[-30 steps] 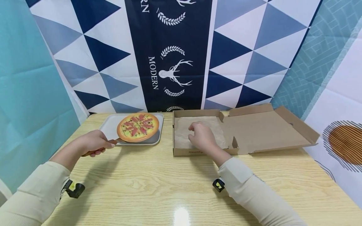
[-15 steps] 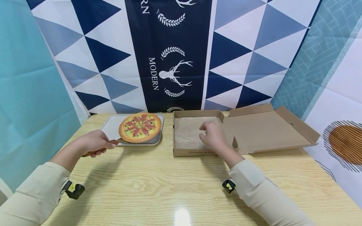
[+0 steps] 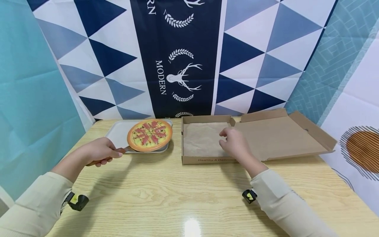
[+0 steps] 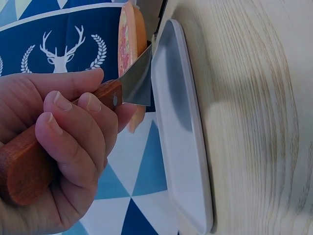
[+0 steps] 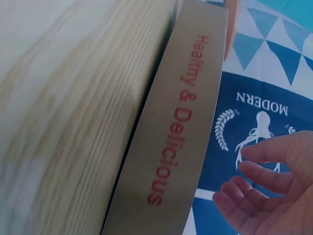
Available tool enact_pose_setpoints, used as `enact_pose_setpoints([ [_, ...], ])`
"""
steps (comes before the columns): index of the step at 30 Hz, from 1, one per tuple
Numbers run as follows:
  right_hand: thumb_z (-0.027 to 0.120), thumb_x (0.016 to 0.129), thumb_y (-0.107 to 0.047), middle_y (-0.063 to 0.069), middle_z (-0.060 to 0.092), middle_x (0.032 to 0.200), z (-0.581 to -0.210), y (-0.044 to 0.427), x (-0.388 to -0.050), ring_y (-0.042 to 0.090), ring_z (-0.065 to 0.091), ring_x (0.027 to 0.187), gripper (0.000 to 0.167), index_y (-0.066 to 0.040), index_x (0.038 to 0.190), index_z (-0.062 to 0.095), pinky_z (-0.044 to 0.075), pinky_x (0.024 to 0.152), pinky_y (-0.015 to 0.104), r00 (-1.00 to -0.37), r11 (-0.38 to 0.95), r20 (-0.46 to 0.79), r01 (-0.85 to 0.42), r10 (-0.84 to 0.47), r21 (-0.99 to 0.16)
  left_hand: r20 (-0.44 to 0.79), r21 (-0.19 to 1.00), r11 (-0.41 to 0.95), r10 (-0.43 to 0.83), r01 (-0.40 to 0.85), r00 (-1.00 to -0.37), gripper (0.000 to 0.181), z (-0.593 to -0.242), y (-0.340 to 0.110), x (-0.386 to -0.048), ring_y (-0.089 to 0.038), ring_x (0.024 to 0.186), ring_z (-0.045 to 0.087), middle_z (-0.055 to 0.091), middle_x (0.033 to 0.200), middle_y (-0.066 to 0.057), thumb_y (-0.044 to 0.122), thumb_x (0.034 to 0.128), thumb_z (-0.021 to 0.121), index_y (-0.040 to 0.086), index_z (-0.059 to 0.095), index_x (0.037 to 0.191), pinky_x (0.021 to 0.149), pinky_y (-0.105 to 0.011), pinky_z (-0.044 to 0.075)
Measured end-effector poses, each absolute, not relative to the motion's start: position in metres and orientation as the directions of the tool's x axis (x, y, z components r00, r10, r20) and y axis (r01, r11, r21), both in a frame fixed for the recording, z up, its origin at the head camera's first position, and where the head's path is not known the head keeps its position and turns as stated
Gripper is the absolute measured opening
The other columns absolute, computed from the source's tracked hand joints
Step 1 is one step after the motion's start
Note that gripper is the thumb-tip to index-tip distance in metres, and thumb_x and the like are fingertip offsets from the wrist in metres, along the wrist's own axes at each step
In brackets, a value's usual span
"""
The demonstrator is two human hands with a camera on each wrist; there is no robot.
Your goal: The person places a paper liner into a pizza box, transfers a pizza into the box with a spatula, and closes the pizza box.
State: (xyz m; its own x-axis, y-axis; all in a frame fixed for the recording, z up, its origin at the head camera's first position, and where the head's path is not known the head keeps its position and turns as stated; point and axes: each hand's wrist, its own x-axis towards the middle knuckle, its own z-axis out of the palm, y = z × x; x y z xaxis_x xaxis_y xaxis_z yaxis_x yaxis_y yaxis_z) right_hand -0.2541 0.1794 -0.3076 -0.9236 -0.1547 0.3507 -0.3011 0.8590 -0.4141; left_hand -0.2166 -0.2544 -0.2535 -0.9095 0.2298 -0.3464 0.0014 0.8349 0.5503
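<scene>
My left hand [image 3: 102, 151] grips the wooden handle [image 4: 29, 166] of a pizza server whose metal blade [image 4: 139, 81] reaches under a pizza [image 3: 149, 135]. Green and yellow topping with pink strips covers the pizza's brown crust. It is raised over the right part of a pale rectangular tray [image 3: 116, 129], apart from it in the left wrist view. Above the right part of an opened cardboard pizza box [image 3: 217, 160] hovers my right hand [image 3: 235, 144], fingers loosely bent and holding nothing. Paper [image 3: 204, 138] lines the box's bottom.
The box's lid [image 3: 275, 135] lies folded back to the right. Tray and box stand side by side at the back of the wooden table [image 3: 148, 194], with a narrow gap between. A patterned cloth [image 3: 183, 39] hangs behind them.
The pizza has shifted a little to the right on the server, while my left hand has barely moved. My right hand has drifted right across the box.
</scene>
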Motion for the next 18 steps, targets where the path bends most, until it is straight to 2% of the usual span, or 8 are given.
enact_pose_setpoints([
  [18,0.062,0.085,-0.004,0.027,0.065,0.105,-0.312,0.223,-0.254,0.041,0.063,0.093,0.022,0.009,0.103,0.065,0.050,0.080,0.053,-0.938,0.880,0.335,-0.234,-0.092,-0.414,-0.327,0.579,0.815,0.270,0.033,-0.906,0.022,-0.246,-0.252,-0.211,-0.011,0.045,0.039,0.043,0.056,0.000,0.020,0.0954,0.062,0.003,0.066,0.084,0.047,-0.027,0.037],
])
